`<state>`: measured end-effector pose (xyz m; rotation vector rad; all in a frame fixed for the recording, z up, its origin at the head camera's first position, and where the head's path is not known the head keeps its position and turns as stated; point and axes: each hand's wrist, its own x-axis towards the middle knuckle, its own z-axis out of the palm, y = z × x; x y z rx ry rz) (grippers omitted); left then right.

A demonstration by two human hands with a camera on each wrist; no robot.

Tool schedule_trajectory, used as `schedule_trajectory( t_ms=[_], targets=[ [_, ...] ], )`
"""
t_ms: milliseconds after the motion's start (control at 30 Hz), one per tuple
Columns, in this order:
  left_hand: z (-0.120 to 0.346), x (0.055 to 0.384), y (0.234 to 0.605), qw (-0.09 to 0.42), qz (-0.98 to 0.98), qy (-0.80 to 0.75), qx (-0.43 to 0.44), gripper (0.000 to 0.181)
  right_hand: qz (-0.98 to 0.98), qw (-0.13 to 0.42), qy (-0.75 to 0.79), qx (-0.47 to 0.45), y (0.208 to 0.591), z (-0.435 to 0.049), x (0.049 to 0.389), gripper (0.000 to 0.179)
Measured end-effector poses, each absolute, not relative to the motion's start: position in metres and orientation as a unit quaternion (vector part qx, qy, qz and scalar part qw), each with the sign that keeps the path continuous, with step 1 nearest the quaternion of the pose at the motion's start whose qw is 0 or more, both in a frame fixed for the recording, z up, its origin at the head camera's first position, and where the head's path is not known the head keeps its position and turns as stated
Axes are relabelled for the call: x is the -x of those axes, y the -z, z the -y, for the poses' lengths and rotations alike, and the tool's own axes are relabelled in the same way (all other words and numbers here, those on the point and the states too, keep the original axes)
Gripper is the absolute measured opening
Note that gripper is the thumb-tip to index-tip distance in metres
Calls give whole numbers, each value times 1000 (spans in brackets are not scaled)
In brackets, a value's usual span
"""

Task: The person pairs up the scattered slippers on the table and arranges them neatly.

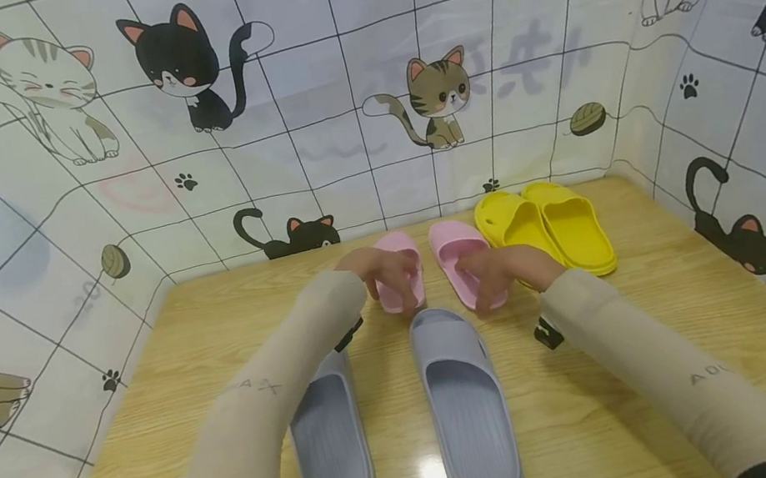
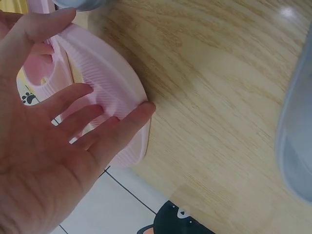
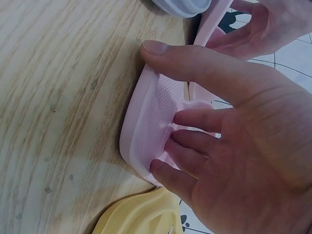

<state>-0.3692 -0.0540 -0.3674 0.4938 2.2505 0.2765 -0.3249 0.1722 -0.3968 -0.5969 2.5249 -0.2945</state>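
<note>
Pale wooden tabletop [image 1: 215,326], white cat-print wall [image 1: 321,143] along far edge; there, pink plastic slippers [image 1: 455,237], gap between, touched by left hand [image 1: 385,269] and right hand [image 1: 504,266], fingers loosely spread (yellow plastic clogs [image 1: 575,228] just right).

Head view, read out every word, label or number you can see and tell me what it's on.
"AX", faint, as best it reads, on the left beige sleeve.
"A", then letters too blurred to settle, on the right beige sleeve.
Faint bluish marks on the cat-print wall covering: too blurred to read.
Pink slippers, gray slides, yellow clogs: no readable text.
</note>
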Motion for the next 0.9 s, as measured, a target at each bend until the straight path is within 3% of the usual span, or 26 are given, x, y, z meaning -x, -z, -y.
schedule_trajectory(
  t_ms=[667,900],
  targets=[
    [32,380,376,372,-898,-124,-199,91,-938,259,131,187,396,-168,333,94],
    [29,377,384,332,-914,-127,-197,85,-936,273,140,173,395,-166,334,99]
  ],
)
